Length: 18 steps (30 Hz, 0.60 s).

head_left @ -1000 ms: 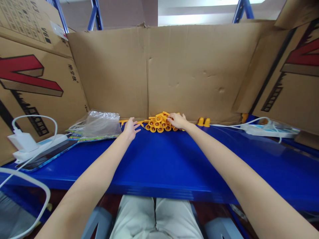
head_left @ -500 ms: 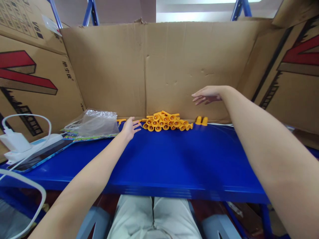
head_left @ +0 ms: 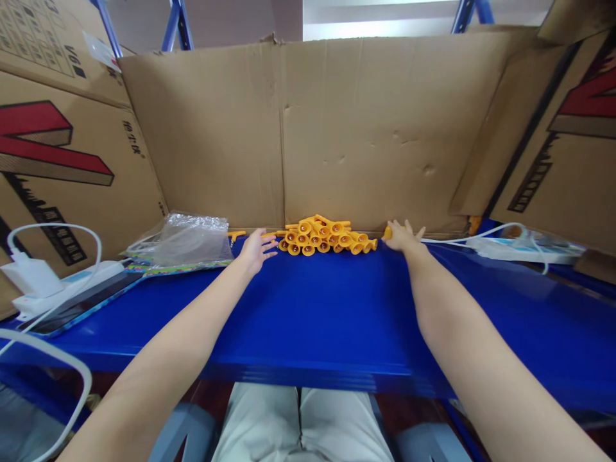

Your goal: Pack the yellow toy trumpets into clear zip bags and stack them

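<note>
Right hand [head_left: 405,237] lowered, touching yellow cup [head_left: 387,233] — grip unclear, left hand [head_left: 257,249] spread beside piled yellow horns [head_left: 324,245]

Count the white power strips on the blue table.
2: the left strip beside the phone, and the right strip to the right of the right hand. Others could be hidden behind the cardboard.

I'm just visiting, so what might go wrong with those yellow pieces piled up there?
The piled yellow pieces might roll if the open left hand bumps them. The right hand could knock aside the separate yellow piece showing at its edge, or perhaps catch the white cable close by.
</note>
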Motion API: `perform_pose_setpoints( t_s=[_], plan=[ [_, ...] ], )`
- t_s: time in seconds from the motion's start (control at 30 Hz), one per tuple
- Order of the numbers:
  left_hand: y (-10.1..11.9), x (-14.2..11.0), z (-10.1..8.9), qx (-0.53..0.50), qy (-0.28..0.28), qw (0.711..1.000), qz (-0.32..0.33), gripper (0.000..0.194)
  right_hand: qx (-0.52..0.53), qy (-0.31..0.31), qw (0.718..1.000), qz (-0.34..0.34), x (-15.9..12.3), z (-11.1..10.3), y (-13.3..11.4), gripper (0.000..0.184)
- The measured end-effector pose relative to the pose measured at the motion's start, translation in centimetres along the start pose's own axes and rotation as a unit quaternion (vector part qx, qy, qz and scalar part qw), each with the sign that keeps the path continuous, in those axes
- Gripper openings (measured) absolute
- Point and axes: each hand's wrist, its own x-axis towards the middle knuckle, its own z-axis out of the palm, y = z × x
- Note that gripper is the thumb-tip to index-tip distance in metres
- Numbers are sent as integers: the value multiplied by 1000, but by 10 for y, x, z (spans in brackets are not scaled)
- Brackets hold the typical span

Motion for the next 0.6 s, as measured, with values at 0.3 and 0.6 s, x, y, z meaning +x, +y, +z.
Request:
perform_pose_setpoints(
  t_s=[0.3, 0.6],
  plan=[
    [-2, -2, 3, 9, -3, 1000, 4, 19, -41, 90, 995, -4, 1, 1, -5, 38],
    [-1, -5, 3, 19, -7, 1000, 2, 18, 22, 59, 997, 39, 0, -6, -14, 34]
  ],
)
